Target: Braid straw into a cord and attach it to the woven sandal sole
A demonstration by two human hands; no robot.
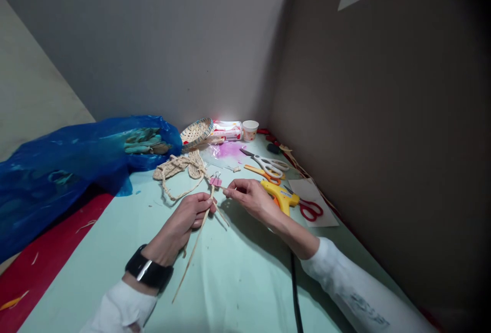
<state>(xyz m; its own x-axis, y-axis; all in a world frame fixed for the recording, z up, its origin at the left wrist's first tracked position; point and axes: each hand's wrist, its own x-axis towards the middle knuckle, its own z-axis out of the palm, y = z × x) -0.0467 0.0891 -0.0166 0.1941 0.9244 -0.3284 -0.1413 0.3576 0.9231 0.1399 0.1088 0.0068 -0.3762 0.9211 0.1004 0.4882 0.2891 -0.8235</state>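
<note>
A pale braided cord [195, 164] lies in a coil on the table, and its working end runs toward me under a pink binder clip [215, 182]. Just below the clip my left hand [198, 209] pinches the loose straw-like strands [195, 248], whose long ends hang toward the table's front. My right hand [249, 196] is closed at the fingertips on one thin strand drawn out to the right of the clip. Part of the strands is hidden behind the left fingers.
Right of my hands lie a yellow glue gun [284, 197], red-handled scissors [310, 210] and white-handled scissors [268, 164]. At the back stand a woven basket [197, 133] and a paper cup [250, 130]. A blue plastic bag [76, 154] with dried husks fills the left side.
</note>
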